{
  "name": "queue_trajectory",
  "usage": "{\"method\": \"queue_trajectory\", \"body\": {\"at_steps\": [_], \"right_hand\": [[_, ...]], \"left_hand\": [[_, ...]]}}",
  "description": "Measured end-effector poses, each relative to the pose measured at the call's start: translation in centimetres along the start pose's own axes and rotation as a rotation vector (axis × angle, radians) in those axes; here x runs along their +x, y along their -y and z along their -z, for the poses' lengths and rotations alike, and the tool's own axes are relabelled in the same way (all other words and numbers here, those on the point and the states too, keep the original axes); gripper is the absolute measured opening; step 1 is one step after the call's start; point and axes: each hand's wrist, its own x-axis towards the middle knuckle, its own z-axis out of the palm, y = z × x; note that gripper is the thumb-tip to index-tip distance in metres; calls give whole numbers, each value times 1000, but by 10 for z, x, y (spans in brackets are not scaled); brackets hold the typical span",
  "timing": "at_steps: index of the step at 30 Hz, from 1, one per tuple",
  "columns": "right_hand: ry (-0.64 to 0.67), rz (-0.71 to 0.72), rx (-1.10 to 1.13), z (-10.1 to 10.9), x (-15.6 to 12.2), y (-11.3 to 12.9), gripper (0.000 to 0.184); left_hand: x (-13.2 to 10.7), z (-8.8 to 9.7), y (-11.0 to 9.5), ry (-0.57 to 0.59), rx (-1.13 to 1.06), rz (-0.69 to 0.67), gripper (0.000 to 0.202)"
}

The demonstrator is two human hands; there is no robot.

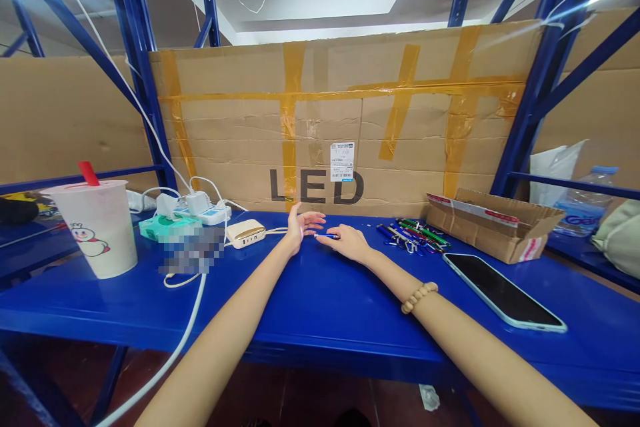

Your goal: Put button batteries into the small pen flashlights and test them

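My left hand point(301, 227) is raised on its edge above the blue shelf point(320, 307), palm turned to the right, fingers stretched and apart, holding nothing. Just right of it, my right hand point(349, 243) pinches a slim blue pen point(327, 236), which points left toward the left palm. Whether the pen's end touches that palm I cannot tell. Beyond my right wrist lies a loose pile of pens point(425, 229), blue, green and red, with metal clips showing. A cream power bank point(246, 233) with a cable lies left of my left hand.
An open cardboard box point(500, 227) and a phone point(505, 290) are on the right. On the left stand a drink cup point(103, 233) with a red straw and a power strip point(213, 215) with plugs and cables. A taped cardboard panel point(240, 140) closes off the back.
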Motion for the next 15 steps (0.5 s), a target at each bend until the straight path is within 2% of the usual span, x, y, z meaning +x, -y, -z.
{"method": "queue_trajectory", "body": {"at_steps": [15], "right_hand": [[89,83,21,0,0,-1,38]], "left_hand": [[0,0,-2,4,25,7,71]]}}
